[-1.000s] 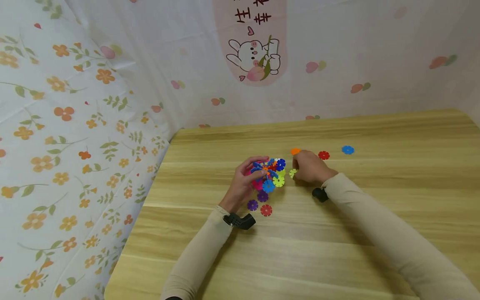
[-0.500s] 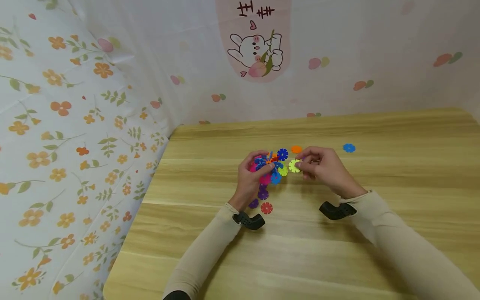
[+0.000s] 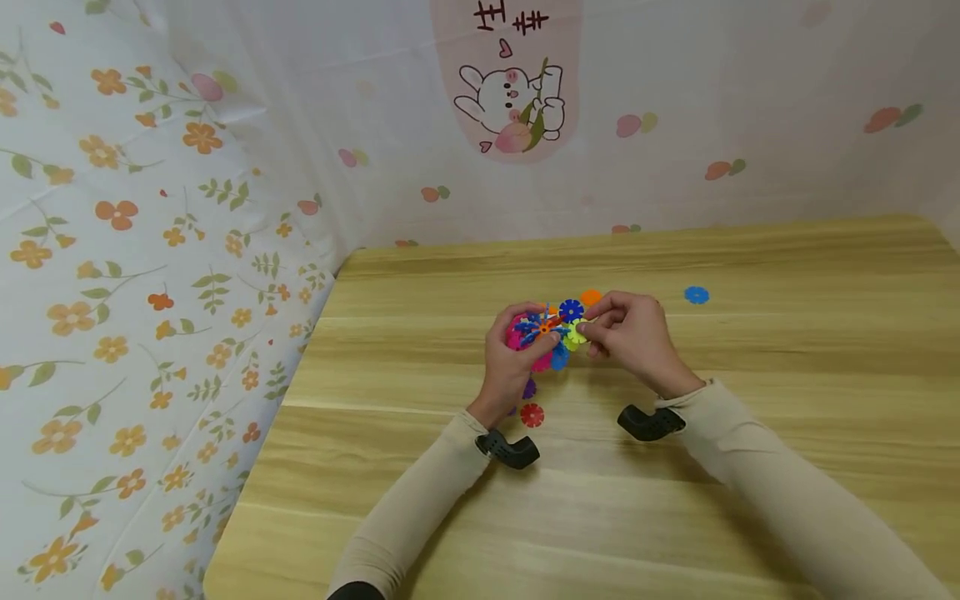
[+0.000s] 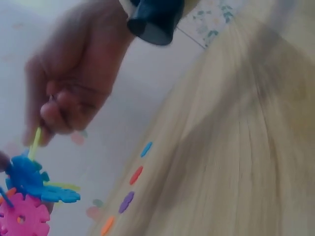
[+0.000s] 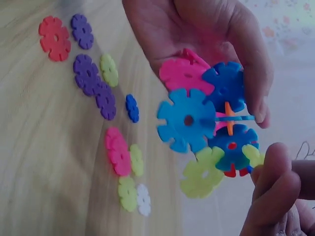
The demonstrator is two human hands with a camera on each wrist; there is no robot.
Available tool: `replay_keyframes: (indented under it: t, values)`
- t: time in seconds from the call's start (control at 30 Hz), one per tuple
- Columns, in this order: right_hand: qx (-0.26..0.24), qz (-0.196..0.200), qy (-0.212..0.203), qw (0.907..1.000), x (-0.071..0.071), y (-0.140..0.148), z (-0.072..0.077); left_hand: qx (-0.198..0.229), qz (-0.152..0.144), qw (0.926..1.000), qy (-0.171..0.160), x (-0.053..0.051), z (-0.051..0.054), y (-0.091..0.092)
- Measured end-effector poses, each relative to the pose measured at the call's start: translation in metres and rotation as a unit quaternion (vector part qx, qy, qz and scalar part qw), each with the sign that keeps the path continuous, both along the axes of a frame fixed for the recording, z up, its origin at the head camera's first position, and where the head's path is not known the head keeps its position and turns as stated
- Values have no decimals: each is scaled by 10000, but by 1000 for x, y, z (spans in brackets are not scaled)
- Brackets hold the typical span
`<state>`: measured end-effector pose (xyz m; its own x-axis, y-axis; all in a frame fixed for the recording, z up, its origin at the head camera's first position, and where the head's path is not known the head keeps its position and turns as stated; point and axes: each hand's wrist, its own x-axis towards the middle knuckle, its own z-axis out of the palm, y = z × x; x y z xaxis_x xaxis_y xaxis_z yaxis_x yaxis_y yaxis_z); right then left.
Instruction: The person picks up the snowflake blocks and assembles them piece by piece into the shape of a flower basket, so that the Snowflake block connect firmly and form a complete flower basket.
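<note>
My left hand (image 3: 504,367) grips a cluster of joined plastic snowflake discs, with the thumb over its near side. Blue, pink, orange and yellow-green discs make up the cluster, and a light blue disc (image 5: 170,125) faces the right wrist view. Between thumb and fingers, my right hand (image 3: 637,337) pinches a yellow-green snowflake disc (image 3: 576,331) at the cluster's right side. In the right wrist view this pinched disc (image 5: 253,155) meets a blue disc's edge; fingertips partly cover it, so I cannot tell whether their slots interlock.
Loose discs lie on the wooden table (image 3: 787,375): a blue one (image 3: 697,295) to the right, an orange one (image 3: 591,297) behind the hands, a red one (image 3: 532,415) nearer. Purple, pink (image 5: 118,152) and white (image 5: 143,199) discs show in the right wrist view. Printed cloth hangs behind.
My right hand was low at the table by the yellow-green disc; it has lifted the disc and carried it left to the cluster. My left hand, still gripping the cluster, has shifted slightly right.
</note>
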<state>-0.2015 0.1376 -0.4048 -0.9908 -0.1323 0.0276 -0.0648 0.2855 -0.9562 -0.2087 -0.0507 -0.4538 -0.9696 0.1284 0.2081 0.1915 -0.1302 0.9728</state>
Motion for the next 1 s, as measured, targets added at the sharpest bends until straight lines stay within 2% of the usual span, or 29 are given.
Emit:
replay_keyframes:
  t: [0.13, 0.27, 0.43, 0.57, 0.67, 0.77, 0.87, 0.93, 1.0]
  values:
    - [-126, -128, -32, 9998, 1, -1, 1, 46, 186, 9998, -72, 3, -2, 7]
    - [233, -147, 141, 9995, -1, -1, 1, -62, 309, 9994, -112, 7, -4, 13]
    - [478, -142, 223, 9985, -3, -2, -1, -36, 261, 9995, -200, 7, -8, 15]
    - [700, 119, 337, 9969, -6, 5, 3, 170, -119, 9992, -328, 4, -6, 7]
    - [1027, 452, 491, 9925, -11, 15, 11, 417, -652, 9959, -475, -1, -1, -4]
    - [1339, 789, 653, 9857, -19, 23, 17, 377, -1194, 9901, -632, -5, 4, -10]
    - [1538, 1063, 741, 9796, -24, 26, 18, -146, -1658, 9834, -727, -5, 5, -12]
    - [1588, 1204, 681, 9776, -27, 28, 18, -540, -1843, 9787, -725, -4, 5, -11]
    - [1567, 1341, 534, 9770, -31, 32, 18, -730, -1926, 9761, -689, -3, 4, -10]
